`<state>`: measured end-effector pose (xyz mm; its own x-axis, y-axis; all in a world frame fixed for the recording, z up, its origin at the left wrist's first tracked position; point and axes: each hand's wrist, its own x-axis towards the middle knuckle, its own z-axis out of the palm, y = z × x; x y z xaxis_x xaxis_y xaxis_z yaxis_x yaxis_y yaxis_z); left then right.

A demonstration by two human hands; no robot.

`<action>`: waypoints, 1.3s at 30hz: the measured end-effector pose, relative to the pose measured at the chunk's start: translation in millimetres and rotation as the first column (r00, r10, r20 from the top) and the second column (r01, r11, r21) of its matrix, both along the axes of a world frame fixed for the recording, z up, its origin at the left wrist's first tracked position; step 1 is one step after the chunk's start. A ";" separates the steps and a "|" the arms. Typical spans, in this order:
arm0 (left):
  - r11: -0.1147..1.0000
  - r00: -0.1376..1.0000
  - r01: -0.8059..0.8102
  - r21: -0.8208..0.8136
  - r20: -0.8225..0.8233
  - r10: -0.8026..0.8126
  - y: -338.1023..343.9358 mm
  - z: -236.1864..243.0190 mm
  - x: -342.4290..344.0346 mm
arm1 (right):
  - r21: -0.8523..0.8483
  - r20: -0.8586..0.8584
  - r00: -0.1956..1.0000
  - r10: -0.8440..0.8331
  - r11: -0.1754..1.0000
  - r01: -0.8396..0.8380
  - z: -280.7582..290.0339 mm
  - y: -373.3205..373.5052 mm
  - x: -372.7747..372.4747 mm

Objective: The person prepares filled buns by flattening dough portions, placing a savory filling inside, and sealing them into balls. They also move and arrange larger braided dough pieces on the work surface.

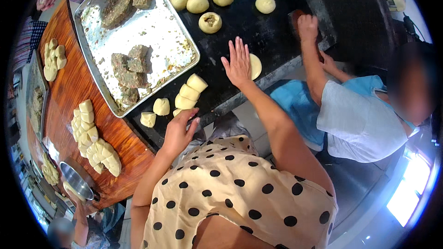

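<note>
Hands are working dough on the black tabletop (258, 23): the right hand (238, 62), fingers spread, is pressing a dough disc (254, 66) flat, while the left hand (179, 131), loosely curled, is reaching toward cut dough pieces (187, 97).

Pale yellow dough pieces (190, 93), black counter (258, 23), cream black-dotted dress (240, 198)

The right hand (238, 63) covers most of a flattened dough disc (255, 66), only its right edge showing. The metal tray (177, 34) is cut off at the frame's top. Lower left, a steel bowl (76, 180) blurs toward the rim.
</note>
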<state>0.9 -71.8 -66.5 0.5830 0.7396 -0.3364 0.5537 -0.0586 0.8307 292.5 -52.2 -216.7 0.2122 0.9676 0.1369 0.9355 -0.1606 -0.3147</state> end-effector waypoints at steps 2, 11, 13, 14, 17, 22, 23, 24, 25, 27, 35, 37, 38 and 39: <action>1.000 1.000 0.014 -0.004 -0.016 -0.014 4.8 6.2 4.9 | 0.123 -0.044 0.997 -0.057 0.990 0.062 1.6 -7.7 6.0; 0.999 0.999 0.035 0.025 0.012 -0.035 1.3 5.1 8.9 | 0.000 -0.154 0.922 -0.355 0.933 0.359 -1.9 -25.1 27.8; 0.998 0.999 0.006 0.066 0.038 -0.009 -4.1 5.7 5.2 | 0.000 -0.247 0.875 -0.417 0.903 0.430 6.4 -36.9 34.1; 1.000 1.000 0.010 0.026 0.018 -0.010 -4.9 8.1 1.2 | 0.017 -0.247 0.874 -0.419 0.900 0.436 -0.2 -46.9 39.3; 1.000 0.999 0.005 -0.011 0.033 -0.005 -5.0 2.0 -6.4 | -0.173 -0.364 0.772 -0.521 0.852 0.493 -22.4 -59.1 70.8; 0.999 0.998 -0.031 0.028 0.050 0.030 2.9 0.5 -4.6 | -0.225 0.122 0.991 -0.049 0.971 0.076 43.6 -41.6 58.7; 0.997 0.993 -0.070 0.038 0.098 0.066 3.5 -4.6 -3.3 | -0.246 0.010 0.999 -0.040 0.968 0.041 62.4 -40.1 48.7; 0.993 0.984 -0.107 0.044 0.145 0.100 4.7 -9.7 -2.3 | -0.266 -0.103 0.994 -0.033 0.964 0.005 81.0 -38.5 38.0; 0.980 0.966 -0.138 -0.140 0.200 0.165 7.3 -14.5 -2.1 | -0.269 -0.201 0.978 0.057 0.957 -0.111 100.8 -36.1 27.1; 0.816 0.826 -0.266 -0.513 0.315 0.468 24.7 -18.8 1.4 | -0.330 -0.567 0.824 0.012 0.913 -0.241 157.9 -25.0 -13.6; 0.250 0.262 0.165 -0.954 0.287 0.921 36.8 -14.4 -32.6 | -0.011 -0.819 0.529 0.224 0.915 -0.404 173.9 73.0 -109.5; 0.208 0.263 0.013 -0.978 0.204 0.943 33.2 -19.0 -50.7 | -0.025 -0.650 0.681 0.337 0.886 -0.463 134.0 121.3 -121.7; 0.201 0.284 -0.072 -0.977 0.173 0.943 31.9 -18.3 -58.7 | -0.064 -0.546 0.728 0.414 0.846 -0.530 109.0 143.5 -128.9; 0.194 0.301 -0.153 -0.969 0.142 0.943 28.6 -17.5 -65.4 | -0.019 -0.422 0.725 0.544 0.794 -0.607 85.9 163.3 -138.0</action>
